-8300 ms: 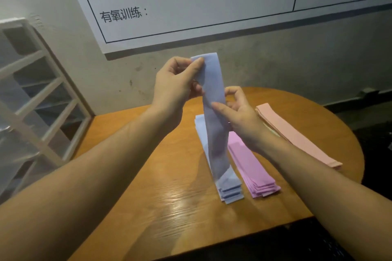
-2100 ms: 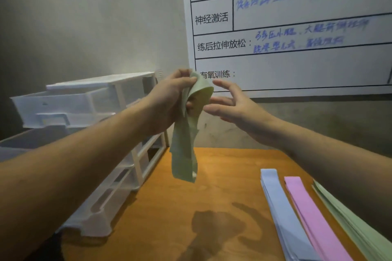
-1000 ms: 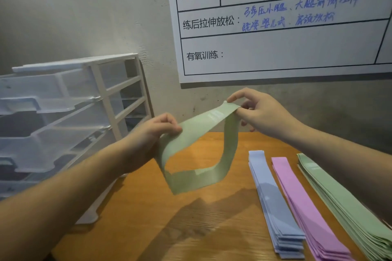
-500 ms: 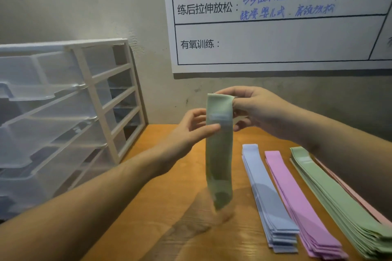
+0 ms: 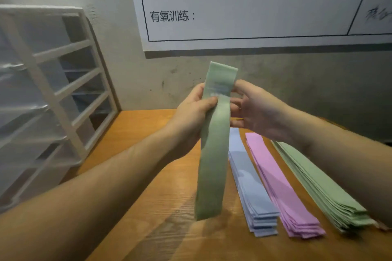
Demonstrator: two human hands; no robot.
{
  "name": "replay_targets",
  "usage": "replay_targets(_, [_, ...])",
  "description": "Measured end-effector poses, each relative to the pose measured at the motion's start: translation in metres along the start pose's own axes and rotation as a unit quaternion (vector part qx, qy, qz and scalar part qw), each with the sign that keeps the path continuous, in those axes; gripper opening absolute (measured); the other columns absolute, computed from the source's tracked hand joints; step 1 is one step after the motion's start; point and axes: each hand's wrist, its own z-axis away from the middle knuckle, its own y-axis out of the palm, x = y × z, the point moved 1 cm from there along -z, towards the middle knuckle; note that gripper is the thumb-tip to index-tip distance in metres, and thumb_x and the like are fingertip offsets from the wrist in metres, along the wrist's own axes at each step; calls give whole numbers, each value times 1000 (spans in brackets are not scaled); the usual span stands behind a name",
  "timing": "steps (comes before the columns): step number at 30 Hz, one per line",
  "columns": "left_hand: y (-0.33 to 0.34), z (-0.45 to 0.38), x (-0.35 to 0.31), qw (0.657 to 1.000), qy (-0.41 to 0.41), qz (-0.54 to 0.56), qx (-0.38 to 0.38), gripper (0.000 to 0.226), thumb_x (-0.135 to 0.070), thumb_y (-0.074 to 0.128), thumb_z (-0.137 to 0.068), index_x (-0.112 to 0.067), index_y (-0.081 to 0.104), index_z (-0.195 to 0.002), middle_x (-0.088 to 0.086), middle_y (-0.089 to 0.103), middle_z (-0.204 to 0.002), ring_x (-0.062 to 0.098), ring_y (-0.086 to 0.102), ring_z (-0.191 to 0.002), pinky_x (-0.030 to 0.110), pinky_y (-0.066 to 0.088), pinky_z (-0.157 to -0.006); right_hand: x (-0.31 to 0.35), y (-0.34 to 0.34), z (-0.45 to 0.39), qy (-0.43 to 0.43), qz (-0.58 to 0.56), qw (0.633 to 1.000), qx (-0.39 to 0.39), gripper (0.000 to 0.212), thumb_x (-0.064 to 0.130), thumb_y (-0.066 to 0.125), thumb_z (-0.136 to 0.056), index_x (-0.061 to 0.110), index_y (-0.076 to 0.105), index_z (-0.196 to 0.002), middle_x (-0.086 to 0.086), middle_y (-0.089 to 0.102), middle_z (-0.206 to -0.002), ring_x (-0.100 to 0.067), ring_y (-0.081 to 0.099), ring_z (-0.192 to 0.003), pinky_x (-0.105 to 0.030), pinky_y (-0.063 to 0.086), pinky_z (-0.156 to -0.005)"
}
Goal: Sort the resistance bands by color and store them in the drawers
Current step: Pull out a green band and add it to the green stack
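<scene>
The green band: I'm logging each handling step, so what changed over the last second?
The pale green rubber band, a loop stretched open between both hands, now hangs flat; left hand grips it, right hand touches behind. Blue, pink and green stacks stayed put.

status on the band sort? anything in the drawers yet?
Sorting looks mostly done: blue stack, purple stack and green stack lie side by side on the table. In hand: one green band, gripped by the left hand, with the right hand at its upper end. Left: storing. No bands are visible in the drawer unit, though its translucent trays are hard to read.
</scene>
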Motion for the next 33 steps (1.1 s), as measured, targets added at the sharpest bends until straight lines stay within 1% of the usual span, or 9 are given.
replay_targets(3, [7,-14,4,993,-31,114,-23,24,-4,39,-103,-9,51,-124,14,74,-92,27,73,-81,39,61,-73,-19,-10,9,57,-70,995,40,56,68,33,-98,18,55,-111,0,56,-74,-17,56,-72,-37,49,-79])
replay_targets(5, [12,-26,8,980,-52,190,-40,26,-3,37,-103,-8,49,-127,15,74,-96,27,75,-78,38,63,-70,-29,-16,16,71,-61,993,66,62,71,29,-96,19,55,-117,-3,67,-82,-21,65,-79,-36,50,-79])
replay_targets(7, [16,-39,16,968,-68,234,-61,33,-3,32,-105,-7,45,-134,16,71,-108,26,76,-78,39,63,-68,-40,-22,21,69,-6,995,73,54,63,36,-97,25,52,-132,-13,74,-103,-32,72,-98,-39,57,-83])
replay_targets(9, [18,-51,25,962,-81,248,-80,37,-5,29,-105,-8,41,-141,17,69,-117,26,76,-77,39,63,-66,-51,-30,23,64,53,996,37,42,45,53,-98,26,52,-135,-12,73,-113,-29,72,-104,-43,59,-88])
replay_targets(14, [21,-80,52,965,-94,196,-146,40,-2,36,-101,-4,44,-140,15,61,-104,19,64,-62,35,58,-64,-73,-47,27,82,165,982,-43,17,33,54,-102,29,63,-116,5,68,-88,-4,65,-70,-25,51,-62])
replay_targets(19, [30,-100,90,961,-123,153,-194,44,-3,38,-97,2,40,-141,13,52,-84,18,57,-50,30,55,-54,-94,-59,27,112,250,957,-99,21,44,49,-103,29,60,-113,2,67,-91,-11,64,-77,-27,49,-65])
replay_targets(22, [38,-106,106,965,-123,139,-185,27,2,36,-98,-7,45,-123,14,55,-89,18,58,-55,30,54,-56,-108,-67,27,114,283,945,-120,19,47,50,-100,30,59,-102,2,66,-84,-12,62,-74,-29,44,-63])
replay_targets(27, [60,-129,122,969,-136,126,-161,29,-2,35,-103,-5,46,-129,22,60,-107,23,72,-67,36,60,-59,-113,-90,36,140,241,948,-153,19,40,56,-97,27,52,-109,-4,70,-81,-11,65,-65,-27,47,-59])
replay_targets(33, [98,-157,148,979,-139,25,-144,24,1,39,-99,-11,49,-116,17,63,-107,25,64,-83,39,56,-73,-105,-142,61,160,304,920,-187,15,40,51,-102,27,59,-103,3,69,-92,-8,63,-75,-25,42,-57])
